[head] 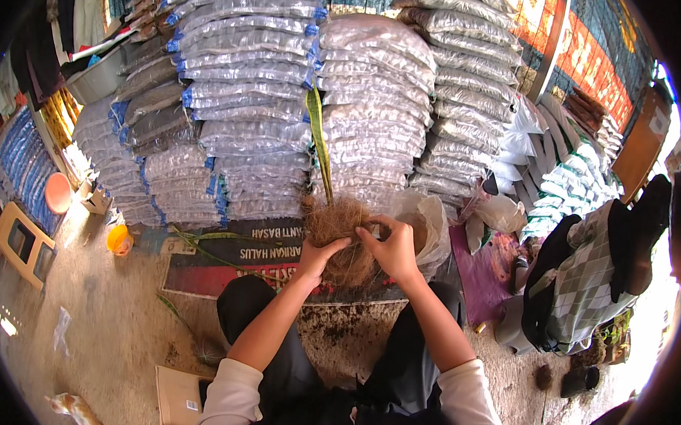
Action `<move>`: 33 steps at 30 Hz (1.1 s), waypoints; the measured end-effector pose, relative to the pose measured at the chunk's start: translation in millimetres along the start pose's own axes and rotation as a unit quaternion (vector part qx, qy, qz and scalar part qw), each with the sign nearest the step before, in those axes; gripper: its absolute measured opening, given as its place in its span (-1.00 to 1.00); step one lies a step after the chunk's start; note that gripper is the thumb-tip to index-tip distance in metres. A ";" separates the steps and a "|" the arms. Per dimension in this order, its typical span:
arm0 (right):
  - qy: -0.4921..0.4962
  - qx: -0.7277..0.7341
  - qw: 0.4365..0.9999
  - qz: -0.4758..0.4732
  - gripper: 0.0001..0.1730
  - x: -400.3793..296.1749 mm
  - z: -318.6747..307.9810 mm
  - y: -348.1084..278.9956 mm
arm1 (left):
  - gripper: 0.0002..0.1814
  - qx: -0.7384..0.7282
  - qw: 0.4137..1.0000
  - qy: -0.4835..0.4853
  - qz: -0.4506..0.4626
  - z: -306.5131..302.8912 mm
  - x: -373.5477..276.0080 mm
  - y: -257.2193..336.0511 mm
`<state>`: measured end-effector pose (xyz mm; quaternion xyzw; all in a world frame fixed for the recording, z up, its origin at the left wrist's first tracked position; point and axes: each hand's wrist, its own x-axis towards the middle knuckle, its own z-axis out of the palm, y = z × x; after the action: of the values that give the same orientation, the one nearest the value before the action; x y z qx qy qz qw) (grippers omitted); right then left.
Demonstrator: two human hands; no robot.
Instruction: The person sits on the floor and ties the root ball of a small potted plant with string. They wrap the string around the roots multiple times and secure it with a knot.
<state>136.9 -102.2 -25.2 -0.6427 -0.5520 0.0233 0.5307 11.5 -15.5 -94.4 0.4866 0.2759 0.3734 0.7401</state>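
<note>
Between both hands is a bundle of brown coconut fibre (335, 221), with a long upright green leaf with yellow edges (319, 140) rising from its top. My left hand (322, 258) holds the lower left side of the bundle. My right hand (391, 246) has its thumb and forefinger at the bundle's right side. More loose fibre (352, 267) hangs below and between the hands. Right behind my right hand stands an open clear plastic bag (437, 239) with brown material in it. Other long leaves (202, 251) lie on the printed banner (192, 274) at the left.
Tall stacks of filled plastic bags (248, 100) stand in front. An orange cup (120, 240), a beige stool (24, 244) and a cardboard box (175, 399) are at left, with a cat (75, 410) at lower left. A person in a checked shirt (580, 280) is at right, near a purple sheet (477, 281).
</note>
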 end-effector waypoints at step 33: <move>-0.022 -0.024 0.999 -0.040 -0.93 18.7 -34.6 -25.9 | -0.23 0.029 1.000 -0.006 -0.009 3.4 -5.7 2.1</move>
<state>147.8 -115.7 18.6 -0.6321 -0.5893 0.0031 0.5032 10.3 -21.4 -90.9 0.5076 0.2867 0.3556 0.7305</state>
